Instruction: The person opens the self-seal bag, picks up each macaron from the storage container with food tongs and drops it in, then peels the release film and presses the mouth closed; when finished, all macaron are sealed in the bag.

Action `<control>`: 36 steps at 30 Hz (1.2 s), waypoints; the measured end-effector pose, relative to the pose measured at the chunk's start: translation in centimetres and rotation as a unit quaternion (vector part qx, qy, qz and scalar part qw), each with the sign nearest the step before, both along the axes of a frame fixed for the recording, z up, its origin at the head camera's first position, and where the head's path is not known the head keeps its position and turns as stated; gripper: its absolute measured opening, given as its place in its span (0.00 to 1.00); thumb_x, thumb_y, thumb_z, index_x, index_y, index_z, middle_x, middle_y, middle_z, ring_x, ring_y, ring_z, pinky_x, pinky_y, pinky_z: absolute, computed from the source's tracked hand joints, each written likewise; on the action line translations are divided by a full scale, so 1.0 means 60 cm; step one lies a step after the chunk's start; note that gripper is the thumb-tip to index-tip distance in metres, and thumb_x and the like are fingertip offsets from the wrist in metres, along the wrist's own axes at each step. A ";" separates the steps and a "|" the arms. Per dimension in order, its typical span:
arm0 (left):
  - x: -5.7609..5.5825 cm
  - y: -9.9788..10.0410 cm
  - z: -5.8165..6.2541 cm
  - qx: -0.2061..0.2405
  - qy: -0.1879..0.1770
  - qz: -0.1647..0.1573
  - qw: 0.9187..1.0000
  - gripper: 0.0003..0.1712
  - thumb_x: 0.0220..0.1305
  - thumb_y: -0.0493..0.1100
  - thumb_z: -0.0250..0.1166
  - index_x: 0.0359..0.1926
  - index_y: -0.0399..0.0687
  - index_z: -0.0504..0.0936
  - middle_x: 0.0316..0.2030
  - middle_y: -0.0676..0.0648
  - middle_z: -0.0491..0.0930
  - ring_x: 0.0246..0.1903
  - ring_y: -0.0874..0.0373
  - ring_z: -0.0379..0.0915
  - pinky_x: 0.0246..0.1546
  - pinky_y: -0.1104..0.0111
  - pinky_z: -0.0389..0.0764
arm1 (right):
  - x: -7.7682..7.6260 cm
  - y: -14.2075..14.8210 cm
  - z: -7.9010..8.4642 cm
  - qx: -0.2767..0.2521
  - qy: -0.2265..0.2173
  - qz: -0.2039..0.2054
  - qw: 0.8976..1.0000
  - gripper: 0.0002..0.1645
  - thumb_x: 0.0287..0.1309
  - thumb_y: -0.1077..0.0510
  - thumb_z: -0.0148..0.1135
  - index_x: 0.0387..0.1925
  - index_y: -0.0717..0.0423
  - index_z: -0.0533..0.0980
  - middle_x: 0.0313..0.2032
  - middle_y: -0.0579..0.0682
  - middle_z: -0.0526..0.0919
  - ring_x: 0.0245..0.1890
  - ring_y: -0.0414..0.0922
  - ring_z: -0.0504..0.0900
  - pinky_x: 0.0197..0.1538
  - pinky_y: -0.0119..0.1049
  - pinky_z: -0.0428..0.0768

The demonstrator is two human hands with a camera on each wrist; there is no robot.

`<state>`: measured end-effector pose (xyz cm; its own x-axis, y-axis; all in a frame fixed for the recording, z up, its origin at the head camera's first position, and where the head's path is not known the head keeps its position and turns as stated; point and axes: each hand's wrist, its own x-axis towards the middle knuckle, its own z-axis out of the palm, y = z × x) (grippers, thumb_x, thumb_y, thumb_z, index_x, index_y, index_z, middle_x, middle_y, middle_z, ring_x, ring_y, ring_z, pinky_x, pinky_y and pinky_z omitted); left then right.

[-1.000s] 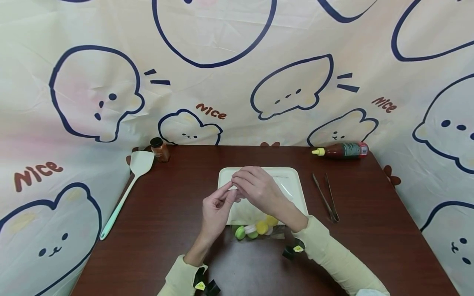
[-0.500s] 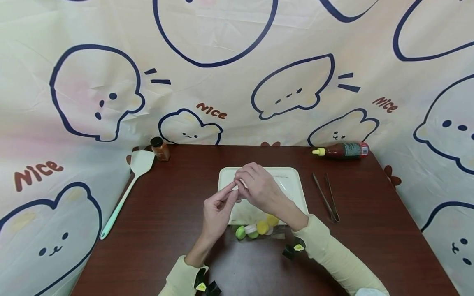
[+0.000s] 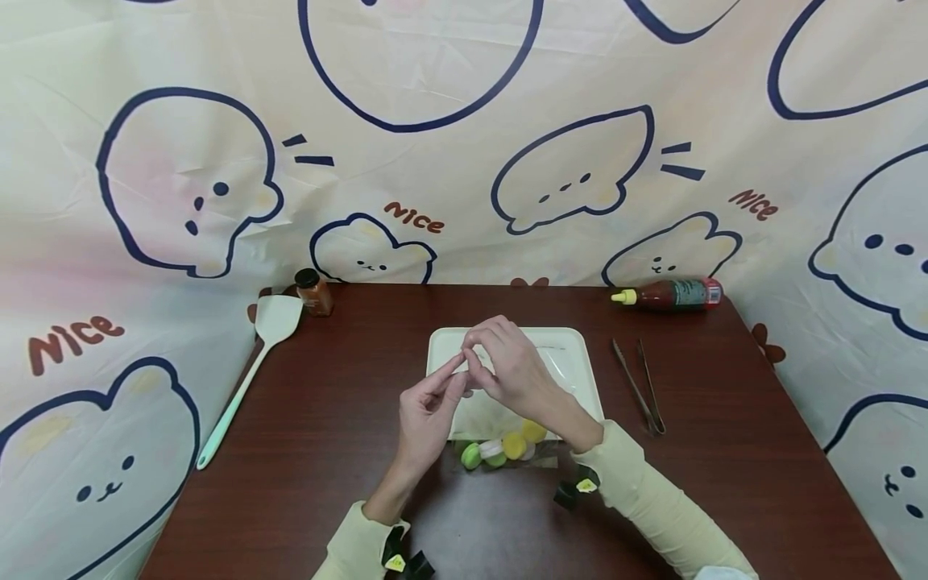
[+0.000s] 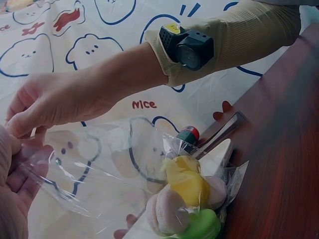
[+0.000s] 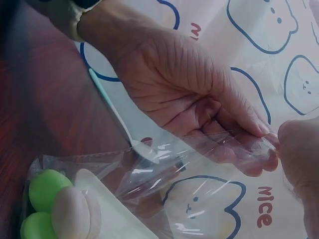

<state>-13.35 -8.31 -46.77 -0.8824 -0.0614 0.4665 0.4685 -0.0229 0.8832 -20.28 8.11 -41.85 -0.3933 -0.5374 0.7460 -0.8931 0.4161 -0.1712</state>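
Observation:
A clear plastic bag (image 4: 99, 174) hangs from both hands, with green, yellow and pale macarons (image 4: 189, 191) in its bottom. In the head view the macarons (image 3: 513, 445) show below the wrists, at the near edge of a white plate (image 3: 580, 379). My left hand (image 3: 426, 412) pinches the bag's gathered top between thumb and fingers. Beside it, fingertips almost touching, my right hand (image 3: 511, 372) pinches the same twisted end with thumb and index finger. Whether a tie sits between the fingertips is hidden.
Metal tongs (image 3: 644, 391) lie right of the plate. A sauce bottle (image 3: 670, 295) lies at the back right. A spice jar (image 3: 313, 294) and a white spatula with a mint handle (image 3: 257, 354) are at the left edge. A patterned cloth (image 3: 464, 161) hangs behind.
My right hand's fingers have shifted and spread slightly, its index finger arching up from the thumb. The left hand has edged a little to the right. The bag stays held in place.

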 end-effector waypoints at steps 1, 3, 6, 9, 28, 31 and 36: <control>0.000 0.000 -0.001 0.003 0.003 -0.002 1.000 0.18 0.74 0.30 0.62 0.63 0.35 0.83 0.40 0.36 0.90 0.34 0.46 0.89 0.39 0.70 0.87 | 0.000 0.000 0.001 0.000 -0.006 0.002 1.000 0.02 0.69 0.63 0.63 0.41 0.58 0.79 0.39 0.51 0.84 0.46 0.49 0.80 0.49 0.41 0.82; 0.000 0.000 -0.003 0.008 0.014 -0.008 1.000 0.19 0.74 0.29 0.61 0.63 0.34 0.82 0.41 0.35 0.90 0.35 0.48 0.90 0.39 0.67 0.88 | 0.000 0.000 0.003 -0.005 -0.019 0.013 1.000 0.02 0.68 0.64 0.65 0.41 0.59 0.79 0.40 0.50 0.84 0.46 0.49 0.81 0.51 0.41 0.82; 0.000 0.000 -0.005 0.020 0.027 -0.022 0.999 0.21 0.74 0.26 0.59 0.65 0.32 0.80 0.43 0.33 0.89 0.39 0.50 0.91 0.39 0.63 0.89 | 0.000 0.003 0.005 -0.013 -0.037 0.031 0.999 0.06 0.67 0.65 0.67 0.45 0.59 0.82 0.43 0.51 0.86 0.49 0.49 0.81 0.54 0.41 0.81; 0.000 -0.001 -0.005 0.027 0.027 -0.027 0.999 0.21 0.74 0.27 0.59 0.65 0.33 0.79 0.43 0.33 0.89 0.40 0.50 0.91 0.40 0.62 0.89 | 0.000 0.007 0.003 -0.017 -0.046 0.044 0.998 0.13 0.65 0.65 0.70 0.50 0.61 0.83 0.47 0.52 0.87 0.52 0.49 0.82 0.58 0.42 0.81; 0.002 -0.002 -0.004 0.012 0.025 -0.008 1.000 0.19 0.73 0.25 0.60 0.62 0.27 0.80 0.40 0.31 0.88 0.35 0.52 0.89 0.40 0.71 0.87 | 0.003 0.008 -0.003 0.032 0.113 0.014 0.993 0.14 0.61 0.63 0.76 0.48 0.62 0.87 0.46 0.54 0.91 0.49 0.49 0.87 0.53 0.41 0.85; 0.001 -0.002 -0.004 0.010 0.024 -0.007 1.000 0.18 0.73 0.26 0.60 0.61 0.27 0.81 0.40 0.31 0.88 0.35 0.55 0.88 0.39 0.73 0.86 | 0.004 0.006 -0.002 0.025 0.105 0.008 0.994 0.08 0.65 0.62 0.72 0.44 0.61 0.87 0.43 0.53 0.91 0.47 0.49 0.88 0.51 0.40 0.84; 0.001 -0.002 -0.005 0.004 0.021 -0.002 1.000 0.18 0.73 0.26 0.61 0.61 0.29 0.82 0.38 0.32 0.89 0.34 0.54 0.88 0.38 0.74 0.85 | 0.006 0.005 -0.003 0.001 0.082 0.006 0.997 0.07 0.68 0.60 0.68 0.41 0.60 0.87 0.40 0.52 0.91 0.44 0.49 0.87 0.49 0.41 0.83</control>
<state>-13.26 -8.45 -47.07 -0.8625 -0.0624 0.5022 0.5046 -0.0312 0.8628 -19.92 8.40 -42.04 -0.2596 -0.5422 0.7991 -0.9138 0.4055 -0.0218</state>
